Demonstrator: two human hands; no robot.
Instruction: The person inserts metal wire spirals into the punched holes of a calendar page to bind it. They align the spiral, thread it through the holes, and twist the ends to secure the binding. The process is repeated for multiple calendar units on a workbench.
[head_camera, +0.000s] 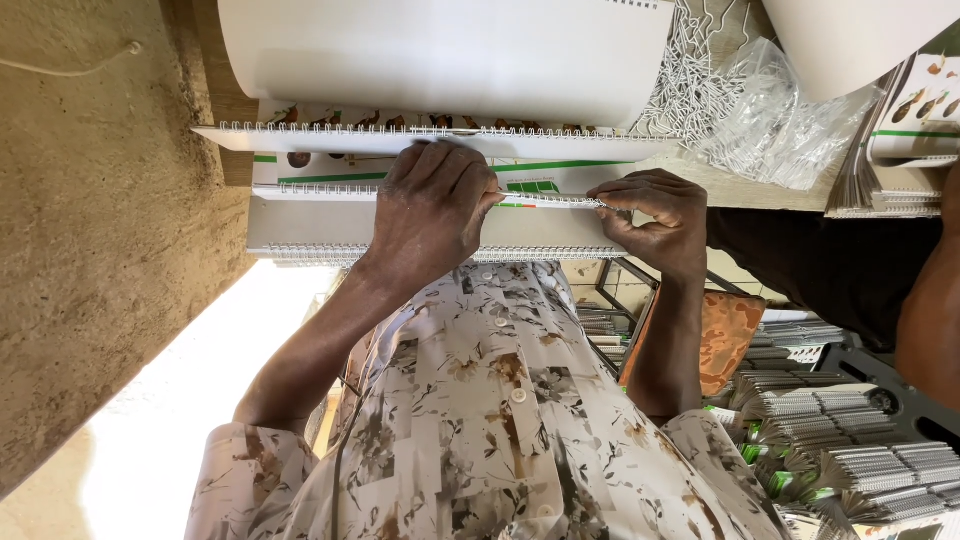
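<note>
Several wire-bound calendars (310, 225) with white pages lie stacked in front of me, their spiral edges running left to right. My left hand (432, 215) rests on top of the middle one, fingers curled over its white wire binding (550, 200). My right hand (655, 222) pinches the right end of that same wire binding between thumb and fingers. The two hands are about a hand's width apart along the spiral. A green and white printed page shows under the wire between them.
A big curved white sheet (450, 50) arches over the stack at the top. Loose white wire bindings (690, 80) and a clear plastic bag (775, 125) lie top right. Stacks of bound booklets (850, 440) sit lower right. Another person's arm (930, 320) is at the right edge.
</note>
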